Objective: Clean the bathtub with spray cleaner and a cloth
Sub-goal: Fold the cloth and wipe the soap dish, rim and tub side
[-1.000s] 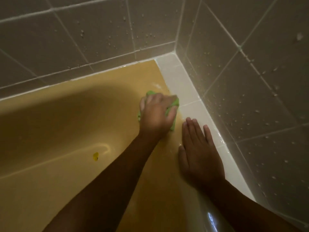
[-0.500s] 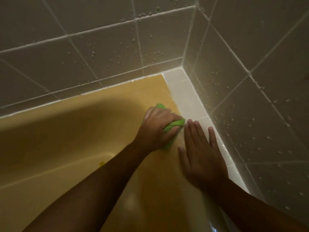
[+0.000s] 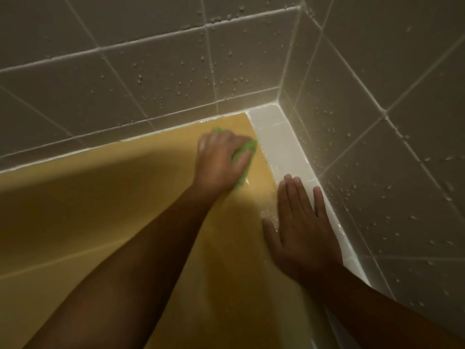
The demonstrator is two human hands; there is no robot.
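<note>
Head view, looking down into a tub corner. Light dim, colours warm.

Yellow bathtub (image 3: pixel 100 197) fills the frame from 6 through 9 o'clock; its basin falls away in shadow toward 9 o'clock. Its flat end surface runs up toward 12 o'clock, where it meets the back wall.

Left hand (image 3: pixel 221 162) sits just above frame centre, with the forearm coming in from 7 o'clock. Fingers are curled over a green cloth (image 3: pixel 253 147), grasping it and pressing it down on the tub's end surface. Most of the cloth is hidden under the palm. Green shows past the fingertips at the hand's 1 o'clock, along its 4 o'clock edge, and as a small tip at its 11 o'clock. The cloth lies near the white ledge (image 3: pixel 284 147), which is at its 3 o'clock; cannot tell whether the two touch.

Right hand (image 3: pixel 299 222) is at 4 o'clock of centre, with the forearm from 5 o'clock. It lies flat, palm down, fingers straight and close together, pointing to 12 o'clock. It holds nothing. Thumb and palm rest on the yellow surface; the outer fingers lie over the white ledge.

Wet sheen (image 3: pixel 269 212) on the tub just at the right hand's 9 o'clock, between the two hands.

Tiled walls (image 3: pixel 151 71) meet in a corner at 1 o'clock of centre. Droplets (image 3: pixel 139 78) speckle both walls.
</note>
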